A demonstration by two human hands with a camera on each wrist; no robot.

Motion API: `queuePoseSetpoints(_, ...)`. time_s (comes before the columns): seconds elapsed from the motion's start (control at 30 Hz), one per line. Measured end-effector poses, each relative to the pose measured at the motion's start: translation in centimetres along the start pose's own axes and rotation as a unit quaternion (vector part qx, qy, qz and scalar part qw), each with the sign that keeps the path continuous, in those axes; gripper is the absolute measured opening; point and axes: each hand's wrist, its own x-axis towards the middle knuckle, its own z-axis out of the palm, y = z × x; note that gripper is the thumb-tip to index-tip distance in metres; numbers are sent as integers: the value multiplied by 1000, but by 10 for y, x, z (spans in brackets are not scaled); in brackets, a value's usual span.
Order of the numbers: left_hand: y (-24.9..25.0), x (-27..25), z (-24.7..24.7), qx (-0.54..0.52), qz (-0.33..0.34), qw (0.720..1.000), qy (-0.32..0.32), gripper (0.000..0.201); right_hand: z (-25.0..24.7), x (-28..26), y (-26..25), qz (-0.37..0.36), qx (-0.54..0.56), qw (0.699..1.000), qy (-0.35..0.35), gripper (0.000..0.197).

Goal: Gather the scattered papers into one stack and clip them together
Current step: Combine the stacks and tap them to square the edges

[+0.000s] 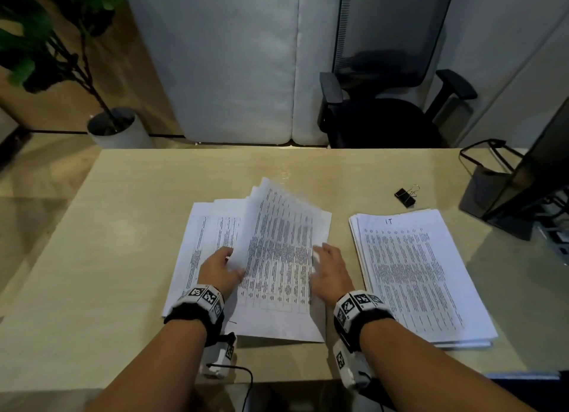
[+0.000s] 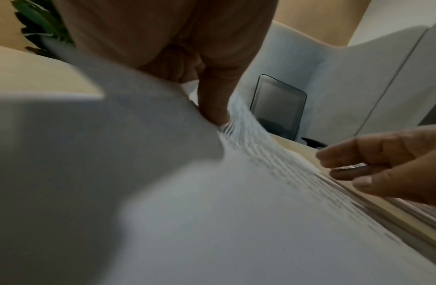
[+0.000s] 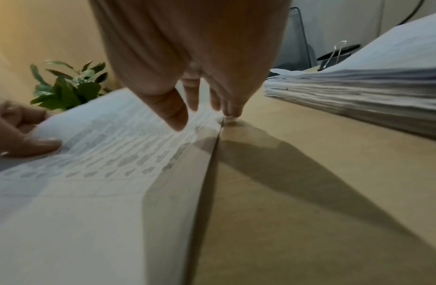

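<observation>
A bundle of printed sheets (image 1: 277,251) lies mid-desk, its left side raised and fanned above flatter sheets (image 1: 197,245) underneath. My left hand (image 1: 221,267) grips the raised left edge, thumb on top (image 3: 41,144); in the left wrist view a finger (image 2: 212,100) presses into the curling paper (image 2: 236,212). My right hand (image 1: 331,267) rests with straight fingers (image 3: 231,108) against the bundle's right edge (image 3: 212,135) and holds nothing. A second, thicker stack (image 1: 421,276) (image 3: 370,92) lies to the right. A black binder clip (image 1: 405,196) (image 3: 334,56) sits behind that stack.
The wooden desk (image 1: 123,257) has bare surface on the left. A monitor (image 1: 542,171) and a dark mesh basket (image 1: 486,180) stand at the right edge. Behind the desk are a black office chair (image 1: 385,109), a grey partition (image 1: 231,73) and a potted plant (image 1: 107,125).
</observation>
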Motion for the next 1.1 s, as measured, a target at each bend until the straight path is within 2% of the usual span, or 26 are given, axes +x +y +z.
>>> queuePoseSetpoints(0.1,-4,-4,-11,-102,12,994,28,28,-4,10,-5,69,101,990,72,76)
queuePoseSetpoints(0.17,-6,-7,-17,-143,1,989,40,25,-4,17,-10,110,209,970,59,79)
queuePoseSetpoints(0.2,-8,-6,-19,-148,-10,988,49,24,-3,22,-10,123,238,962,55,75)
queuePoseSetpoints(0.23,-12,-5,-20,-146,-22,987,57,27,-3,25,-12,130,236,961,53,64)
queuePoseSetpoints(0.3,-21,-3,-21,-140,-37,987,73,36,-2,28,-17,125,162,976,72,33)
queuePoseSetpoints(0.4,-39,1,-22,-128,-37,987,88,36,0,29,-24,100,143,980,97,15)
queuePoseSetpoints(0.53,-50,3,-22,-101,-55,988,100,35,6,29,-25,94,184,974,99,7)
queuePoseSetpoints(0.6,-46,2,-23,-86,-68,990,84,37,5,27,-28,111,209,965,111,14)
queuePoseSetpoints(0.7,-45,7,-23,34,-82,994,68,22,5,26,-24,159,204,961,100,13)
queuePoseSetpoints(0.73,-47,7,-24,73,-111,989,64,24,5,27,-23,170,192,961,100,14)
queuePoseSetpoints(0.83,-52,8,-25,139,-182,973,40,72,9,26,-22,172,137,970,107,17)
queuePoseSetpoints(0.9,-53,11,-25,173,-190,966,11,90,9,24,-26,165,125,973,107,9)
queuePoseSetpoints(0.93,-52,13,-26,178,-186,966,0,91,8,22,-29,163,131,972,105,10)
queuePoseSetpoints(1.0,-48,16,-26,190,-160,968,-21,76,6,21,-33,165,153,970,96,17)
queuePoseSetpoints(1.1,-41,16,-16,153,-73,985,-26,38,8,26,-33,160,156,972,77,30)
